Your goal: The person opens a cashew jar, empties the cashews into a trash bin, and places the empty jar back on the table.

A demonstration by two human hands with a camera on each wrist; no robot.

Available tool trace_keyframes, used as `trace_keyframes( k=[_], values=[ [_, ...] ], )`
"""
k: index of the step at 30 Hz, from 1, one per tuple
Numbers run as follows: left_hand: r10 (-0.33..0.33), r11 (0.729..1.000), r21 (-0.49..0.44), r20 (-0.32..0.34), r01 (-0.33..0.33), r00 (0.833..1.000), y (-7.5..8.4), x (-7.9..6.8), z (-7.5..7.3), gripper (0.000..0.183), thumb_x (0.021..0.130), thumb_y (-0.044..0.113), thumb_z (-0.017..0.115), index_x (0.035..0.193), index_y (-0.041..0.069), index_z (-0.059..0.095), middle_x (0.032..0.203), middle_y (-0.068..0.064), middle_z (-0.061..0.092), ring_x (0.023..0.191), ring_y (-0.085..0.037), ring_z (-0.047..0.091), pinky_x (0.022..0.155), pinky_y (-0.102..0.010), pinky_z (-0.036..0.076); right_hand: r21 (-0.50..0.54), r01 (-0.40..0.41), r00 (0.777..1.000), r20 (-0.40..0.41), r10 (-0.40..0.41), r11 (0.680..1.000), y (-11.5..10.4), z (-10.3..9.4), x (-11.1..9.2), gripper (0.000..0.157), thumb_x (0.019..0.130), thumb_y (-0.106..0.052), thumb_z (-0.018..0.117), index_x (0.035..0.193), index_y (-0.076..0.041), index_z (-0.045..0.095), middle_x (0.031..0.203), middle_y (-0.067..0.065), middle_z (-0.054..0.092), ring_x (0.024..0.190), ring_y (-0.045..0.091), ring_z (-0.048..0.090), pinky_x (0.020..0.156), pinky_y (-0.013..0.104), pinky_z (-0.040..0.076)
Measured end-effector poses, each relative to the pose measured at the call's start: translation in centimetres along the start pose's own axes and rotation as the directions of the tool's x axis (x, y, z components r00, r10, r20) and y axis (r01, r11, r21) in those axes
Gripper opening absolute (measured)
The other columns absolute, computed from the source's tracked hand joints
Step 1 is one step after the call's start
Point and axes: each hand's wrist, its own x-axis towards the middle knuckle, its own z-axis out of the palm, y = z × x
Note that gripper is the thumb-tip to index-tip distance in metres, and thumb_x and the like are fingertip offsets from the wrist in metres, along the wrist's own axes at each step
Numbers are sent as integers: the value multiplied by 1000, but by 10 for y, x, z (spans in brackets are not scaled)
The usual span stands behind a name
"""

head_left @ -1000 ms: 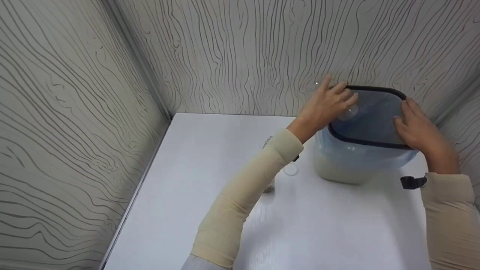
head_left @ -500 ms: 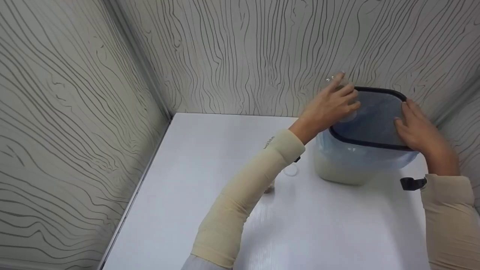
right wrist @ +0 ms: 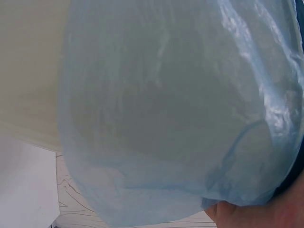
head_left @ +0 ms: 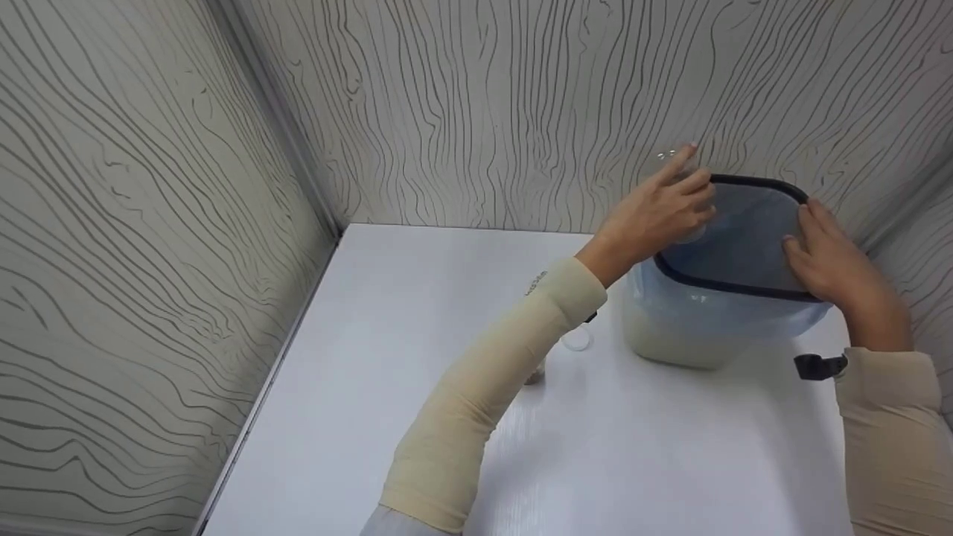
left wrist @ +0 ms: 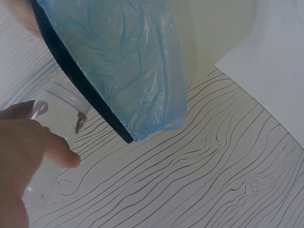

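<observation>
My left hand (head_left: 659, 214) grips a clear plastic jar (left wrist: 59, 99), tilted with its mouth toward the opening of a trash bin (head_left: 674, 346). Inside the jar, close to its mouth, a small reddish-brown bit (left wrist: 80, 122) shows in the left wrist view. A blue plastic bag (head_left: 744, 231) lines the bin and folds over its outside, under a dark rim (head_left: 737, 287). On the bin's right side my right hand (head_left: 837, 257) holds the rim, thumb inside. The bag fills most of the right wrist view and covers much of that hand.
A white ring (head_left: 577, 340) lies on the white table (head_left: 417, 298), left of the bin. Behind my left sleeve (head_left: 476, 387) a small brownish thing (head_left: 536, 374) is partly hidden. Wood-patterned walls (head_left: 476, 112) stand at the back and sides.
My left hand has shifted slightly right over the bin, turning the jar with it. The right hand stays on the rim, and the bin has hardly moved.
</observation>
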Motion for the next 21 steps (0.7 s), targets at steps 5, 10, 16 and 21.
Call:
trace_keyframes(
  k=[5, 10, 16, 21],
  values=[
    [67, 996, 57, 10, -68, 998, 0, 3, -3, 54, 111, -6, 38, 149, 25, 61, 155, 3, 54, 157, -26, 33, 134, -58, 12, 0, 0, 1000, 4, 0, 1000, 0, 1, -1, 70, 114, -29, 20, 162, 17, -3, 171, 38, -13, 160, 56, -11, 130, 67, -3],
    [102, 992, 77, -40, -98, 994, 1, 6, -1, 59, 110, -13, 30, 142, 23, 65, 154, 7, 56, 158, -23, 32, 135, -54, 15, 2, -6, 1000, 0, 6, 1000, 0, 1, -1, 70, 114, -31, 20, 162, 16, -2, 171, 38, -12, 160, 56, -9, 129, 69, -1],
    [124, 989, 82, -32, -121, 992, 2, 5, 1, 57, 111, -10, 31, 147, 21, 62, 157, 8, 55, 159, -22, 28, 135, -51, 17, 1, 3, 1000, -1, -3, 1000, 2, 1, 0, 70, 114, -30, 20, 162, 17, -2, 171, 39, -11, 159, 57, -9, 128, 69, -1],
    [107, 993, 42, -35, -106, 994, 1, 3, 2, 51, 114, -3, 34, 149, 22, 61, 158, 7, 54, 159, -22, 29, 134, -50, 19, -12, 31, 999, -9, -31, 999, 2, 0, -1, 70, 114, -28, 20, 160, 20, 0, 169, 43, -8, 159, 58, -8, 130, 66, -2]
  ],
)
